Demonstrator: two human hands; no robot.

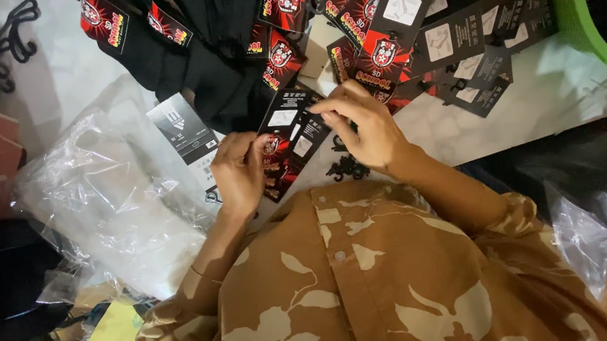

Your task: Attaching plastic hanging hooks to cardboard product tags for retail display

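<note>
— Black card tags [292,137]: who's got them?
— Both; left hand [238,174] and right hand [364,128] pinch them closed, above the lap.
— Progress?
— Tagged socks [205,59] piled beyond; loose tags [458,43] remain.

Both forearms reach away from the chest toward the far side, bare from the rolled sleeves, elbows bent and drawn close. The left hand [240,172] sits nearer and lower, back of the hand up, fingers curled under with the thumb pressed against them in a pinch. The right hand [362,128] lies just right of it, slightly farther, wrist angled inward, fingertips gathered in a light pinch pointing left.
</note>
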